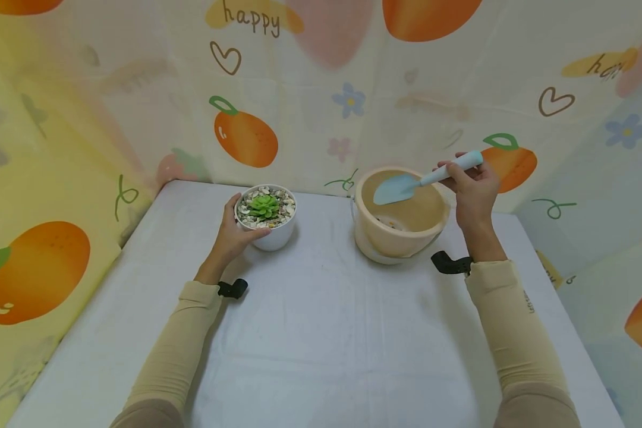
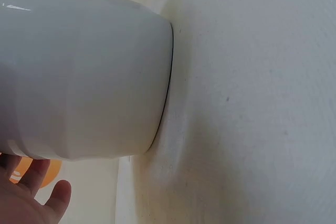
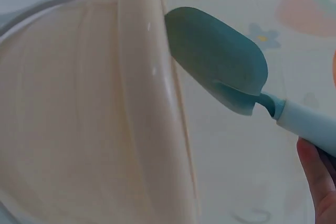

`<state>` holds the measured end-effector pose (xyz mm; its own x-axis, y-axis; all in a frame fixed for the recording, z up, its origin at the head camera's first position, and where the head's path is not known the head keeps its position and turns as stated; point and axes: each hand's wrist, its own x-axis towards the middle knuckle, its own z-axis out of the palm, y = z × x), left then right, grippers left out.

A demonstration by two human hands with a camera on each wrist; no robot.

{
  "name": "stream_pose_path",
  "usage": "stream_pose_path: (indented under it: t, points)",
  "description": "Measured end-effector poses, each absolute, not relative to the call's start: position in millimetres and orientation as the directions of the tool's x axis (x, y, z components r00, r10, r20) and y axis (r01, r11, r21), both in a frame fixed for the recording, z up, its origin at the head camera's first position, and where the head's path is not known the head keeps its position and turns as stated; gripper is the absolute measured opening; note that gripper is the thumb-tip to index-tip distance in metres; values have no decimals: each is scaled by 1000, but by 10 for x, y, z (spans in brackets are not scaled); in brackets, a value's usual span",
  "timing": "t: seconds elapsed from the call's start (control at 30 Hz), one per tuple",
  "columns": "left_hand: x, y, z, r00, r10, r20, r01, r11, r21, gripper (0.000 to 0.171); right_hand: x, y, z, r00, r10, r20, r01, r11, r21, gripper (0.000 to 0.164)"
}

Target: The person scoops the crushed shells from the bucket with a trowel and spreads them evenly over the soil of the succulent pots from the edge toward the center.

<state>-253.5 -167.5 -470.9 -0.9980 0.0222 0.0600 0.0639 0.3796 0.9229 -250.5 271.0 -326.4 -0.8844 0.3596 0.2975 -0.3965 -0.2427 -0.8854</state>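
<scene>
A white flowerpot (image 1: 278,239) stands on the table, holding a green succulent (image 1: 264,206) ringed by pale pebbles (image 1: 286,205). My left hand (image 1: 234,235) grips its left and front sides, thumb along the front rim; the left wrist view shows the pot's smooth wall (image 2: 84,72). By its handle, my right hand (image 1: 475,193) holds a light blue garden trowel (image 1: 396,189) above a beige bucket (image 1: 371,229). The blade hangs over the bucket's opening, tip pointing left. From the right wrist, the trowel blade (image 3: 220,56) appears beyond the bucket's rim (image 3: 152,87).
A few small pebbles (image 1: 389,223) lie at the bottom of the bucket. The white-covered table (image 1: 321,333) meets a printed cloth backdrop (image 1: 310,142) at its back edge. Black wrist mounts (image 1: 450,263) sit at both sleeve ends.
</scene>
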Motion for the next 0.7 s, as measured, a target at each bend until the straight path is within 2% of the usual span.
stream_pose_path:
  t: [0.37, 0.7]
  points:
    - [-2532, -1668, -4703, -998, 23, 61, 65, 368, 928, 114, -2651, 2801, -3418, -920, 251, 301, -343, -148, -928, 16]
    - [-2539, -1674, -4719, -997, 24, 68, 72, 367, 928, 115, -2728, 2754, -3557, -965, 138, 223, -240, -114, -964, 20]
